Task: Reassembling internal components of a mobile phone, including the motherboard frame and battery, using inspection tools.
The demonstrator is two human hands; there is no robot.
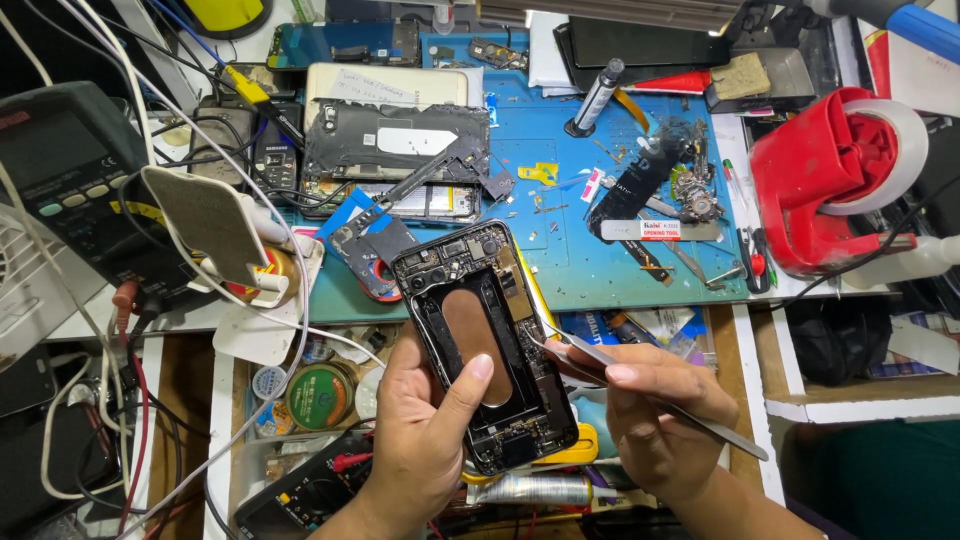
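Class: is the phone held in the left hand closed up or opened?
Opened: the phone in the left hand shows bare circuit boards and frame.

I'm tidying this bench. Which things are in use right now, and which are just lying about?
In use:
opened phone frame in left hand
metal tweezers in right hand

Lying about:
red tape dispenser
multimeter
second opened phone
blue work mat

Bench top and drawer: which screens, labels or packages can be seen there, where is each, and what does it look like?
Meter screen: far left, grey rectangle on a dark case.
Phone screen: top edge, dark glossy slab, bluish reflections.
White label: on the opened grey phone back, rounded strip.
Tool label: right of the blue mat, red and white strip.
Round tin: in the drawer, green label.
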